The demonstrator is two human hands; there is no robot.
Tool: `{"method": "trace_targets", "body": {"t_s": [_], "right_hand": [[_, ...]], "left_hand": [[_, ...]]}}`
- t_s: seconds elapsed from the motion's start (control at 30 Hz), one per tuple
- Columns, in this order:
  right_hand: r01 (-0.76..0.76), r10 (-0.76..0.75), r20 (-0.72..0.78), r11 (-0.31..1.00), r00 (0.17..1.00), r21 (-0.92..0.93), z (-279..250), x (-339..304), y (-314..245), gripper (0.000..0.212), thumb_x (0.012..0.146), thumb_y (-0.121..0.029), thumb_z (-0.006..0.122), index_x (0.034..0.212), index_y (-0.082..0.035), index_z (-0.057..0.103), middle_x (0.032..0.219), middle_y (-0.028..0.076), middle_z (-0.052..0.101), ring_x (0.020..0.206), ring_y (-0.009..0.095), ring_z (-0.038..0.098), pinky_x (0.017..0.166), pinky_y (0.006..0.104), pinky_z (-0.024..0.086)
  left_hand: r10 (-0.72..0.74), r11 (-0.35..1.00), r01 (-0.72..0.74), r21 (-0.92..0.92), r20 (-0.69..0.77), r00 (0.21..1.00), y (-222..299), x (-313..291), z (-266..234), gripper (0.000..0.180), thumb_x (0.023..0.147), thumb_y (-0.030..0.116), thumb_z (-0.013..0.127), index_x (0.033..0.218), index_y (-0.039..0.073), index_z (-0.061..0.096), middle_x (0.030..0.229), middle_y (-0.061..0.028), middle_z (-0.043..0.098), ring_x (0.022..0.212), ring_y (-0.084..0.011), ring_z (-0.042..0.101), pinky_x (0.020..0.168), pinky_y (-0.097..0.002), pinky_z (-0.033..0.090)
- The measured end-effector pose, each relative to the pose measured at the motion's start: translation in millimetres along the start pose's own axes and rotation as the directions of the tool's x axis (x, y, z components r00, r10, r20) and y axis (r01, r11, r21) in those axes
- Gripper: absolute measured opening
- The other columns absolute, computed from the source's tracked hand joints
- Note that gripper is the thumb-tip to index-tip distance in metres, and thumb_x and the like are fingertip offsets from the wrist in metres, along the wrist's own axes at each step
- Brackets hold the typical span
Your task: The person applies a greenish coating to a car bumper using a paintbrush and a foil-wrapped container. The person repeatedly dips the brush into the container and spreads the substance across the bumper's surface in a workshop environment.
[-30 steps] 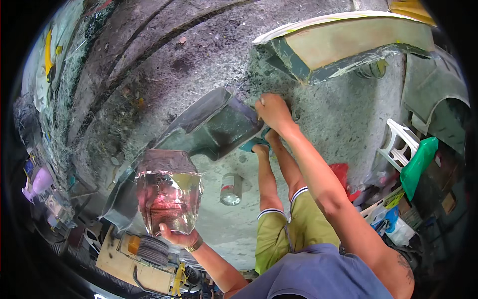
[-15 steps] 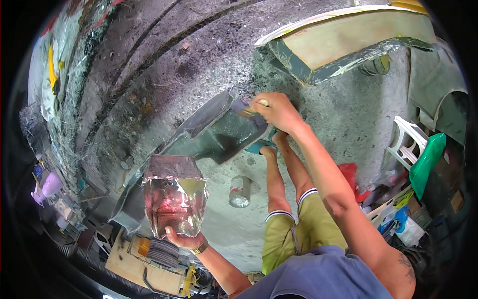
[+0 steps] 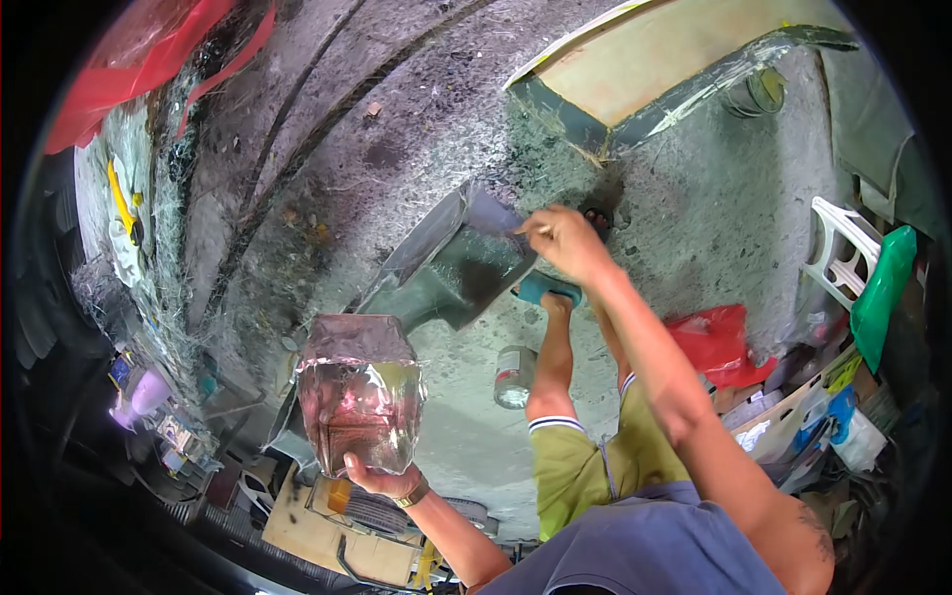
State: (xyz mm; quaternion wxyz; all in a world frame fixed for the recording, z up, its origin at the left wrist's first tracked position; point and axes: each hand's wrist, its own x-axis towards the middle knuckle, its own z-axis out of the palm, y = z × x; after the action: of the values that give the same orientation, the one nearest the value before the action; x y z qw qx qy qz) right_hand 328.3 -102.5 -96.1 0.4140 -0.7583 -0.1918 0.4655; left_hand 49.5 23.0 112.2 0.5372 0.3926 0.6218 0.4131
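Observation:
My left hand (image 3: 385,478) is wrapped round the lower side of a clear, cut-open plastic container (image 3: 362,397) with a pinkish tint inside, its thumb showing at the front. Farther away, the fingers of my right hand (image 3: 567,245) are closed on a small brush (image 3: 523,230), mostly hidden by the hand. That brush is at the far right end of a long, dark grey moulded part (image 3: 436,278) with a glossy, wet-looking hollow. The container hides some of the part's near end.
A metal can (image 3: 515,377) stands near my left leg. A large panel (image 3: 684,59) lies at the far right, with another can (image 3: 758,94) beside it. To the right are a red plastic bag (image 3: 722,347), a white plastic chair (image 3: 843,253) and a green bag (image 3: 883,297).
My right hand has shifted slightly right and nearer, with less of the brush showing. One foot has stepped back to the far side. The view has swung, bringing red sheeting in at far left.

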Motion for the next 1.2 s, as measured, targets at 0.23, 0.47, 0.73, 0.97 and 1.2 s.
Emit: {"method": "trace_targets", "body": {"t_s": [0.23,0.47,0.73,0.97,1.2], "right_hand": [[-0.013,0.03,0.062,0.969,0.998,-0.248,-17.3,19.9,-10.9,0.02,0.086,-0.019,0.057,0.086,0.0,0.063,0.097,0.022,0.063,0.084,0.041,0.061,0.073,0.0467,0.049],[0.11,-0.156,-0.206,0.97,0.966,-0.219,35.3,-28.2,-22.3,0.019,0.087,-0.011,0.053,0.102,-0.001,0.056,0.091,0.019,0.059,0.082,0.039,0.06,0.071,0.0469,0.05],[0.175,-0.249,-0.229,0.937,0.941,-0.302,94.5,-44.6,-24.8,0.033,0.079,-0.009,0.059,0.111,-0.002,0.052,0.09,0.013,0.051,0.082,0.031,0.056,0.069,0.042,0.047],[0.202,-0.299,-0.269,0.92,0.916,-0.335,94.8,-25.0,-21.1,0.028,0.077,-0.008,0.061,0.104,-0.002,0.054,0.086,0.012,0.051,0.084,0.03,0.055,0.072,0.0421,0.044],[0.292,-0.346,-0.095,0.886,0.933,-0.36,149.5,-47.5,-36.0,0.025,0.073,-0.009,0.064,0.095,-0.005,0.053,0.09,0.01,0.049,0.087,0.027,0.051,0.072,0.0383,0.038]], "left_hand": [[-0.03,0.999,0.03,0.021,0.009,0.999,-12.5,-1.0,7.5,0.069,0.082,0.046,0.058,0.134,0.004,0.042,0.133,-0.0096,0.047,0.119,-0.0245,0.046,0.099,-0.0437,0.037],[0.014,0.999,-0.017,0.027,0.102,0.995,-3.7,7.8,4.5,0.069,0.082,0.044,0.059,0.134,0.002,0.042,0.132,-0.0097,0.048,0.117,-0.0242,0.048,0.097,-0.0426,0.039],[0.021,0.999,-0.027,0.035,0.167,0.986,5.8,15.0,-0.3,0.067,0.084,0.044,0.058,0.134,0.003,0.042,0.133,-0.0089,0.047,0.118,-0.023,0.047,0.099,-0.041,0.037],[0.047,0.998,-0.054,0.04,0.156,0.987,7.3,25.1,-10.9,0.067,0.082,0.043,0.059,0.134,0.003,0.043,0.132,-0.0096,0.048,0.117,-0.024,0.048,0.098,-0.0412,0.038],[0.03,0.999,-0.033,0.016,0.194,0.981,13.3,30.6,-47.3,0.064,0.084,0.043,0.057,0.133,0.004,0.044,0.131,-0.008,0.05,0.118,-0.0218,0.048,0.099,-0.04,0.038]]}}
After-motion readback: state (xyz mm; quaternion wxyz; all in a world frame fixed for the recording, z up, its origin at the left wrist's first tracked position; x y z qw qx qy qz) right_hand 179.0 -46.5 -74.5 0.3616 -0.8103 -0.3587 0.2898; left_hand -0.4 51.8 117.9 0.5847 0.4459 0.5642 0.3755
